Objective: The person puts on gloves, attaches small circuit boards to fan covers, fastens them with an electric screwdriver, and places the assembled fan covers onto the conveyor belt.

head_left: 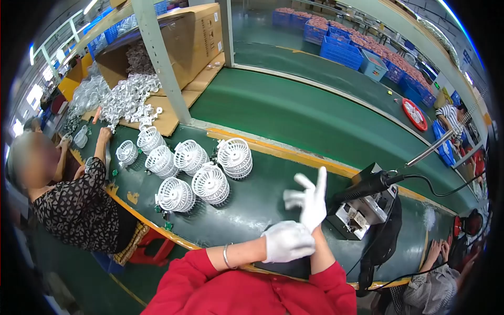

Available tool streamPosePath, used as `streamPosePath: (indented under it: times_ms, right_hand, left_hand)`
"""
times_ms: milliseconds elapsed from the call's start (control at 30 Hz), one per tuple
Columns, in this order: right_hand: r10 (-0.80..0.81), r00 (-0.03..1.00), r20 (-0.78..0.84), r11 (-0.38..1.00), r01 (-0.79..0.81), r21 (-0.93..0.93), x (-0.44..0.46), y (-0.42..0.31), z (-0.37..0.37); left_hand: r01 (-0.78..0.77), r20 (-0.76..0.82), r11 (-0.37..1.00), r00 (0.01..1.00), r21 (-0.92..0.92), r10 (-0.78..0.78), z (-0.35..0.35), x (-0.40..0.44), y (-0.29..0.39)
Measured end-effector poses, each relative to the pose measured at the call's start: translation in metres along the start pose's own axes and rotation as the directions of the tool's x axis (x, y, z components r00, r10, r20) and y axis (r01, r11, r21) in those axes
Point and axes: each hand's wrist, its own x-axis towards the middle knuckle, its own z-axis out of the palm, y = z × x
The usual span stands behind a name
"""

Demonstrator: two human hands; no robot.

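Note:
Both my hands wear white gloves. My left hand (289, 241), with a bangle on its wrist, is closed on the cuff of the right glove. My right hand (311, 202) is raised over the bench with its fingers spread and nothing in them; the fingers are slightly blurred. To the left, several stacks of white plastic fan-like wheels (210, 184) stand on the green bench (247, 210). Just right of my hands, a black electric screwdriver (367, 186) lies slanted above a metal box like a screw feeder (359, 218).
A co-worker in a patterned top (73, 194) sits at left, reaching toward a heap of small white parts (128, 102) by a large cardboard box (191, 47). A dark cloth or bag (386, 236) drapes the bench at right. Another person's hands (438, 252) rest farther right.

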Motion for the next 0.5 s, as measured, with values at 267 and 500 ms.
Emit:
streamPosePath:
  times_ms: [267,500]
  right_hand:
    - [0.373,0.854,0.362,0.282,0.268,-0.921,0.017,-0.003,0.008]
    - [-0.146,0.756,0.638,0.309,0.648,-0.696,0.006,-0.012,0.009]
  left_hand:
    - [0.546,-0.007,0.784,0.822,0.296,-0.570,-0.013,0.005,-0.004]
    - [0.674,0.561,0.381,0.738,-0.633,-0.376,-0.028,0.000,-0.007]
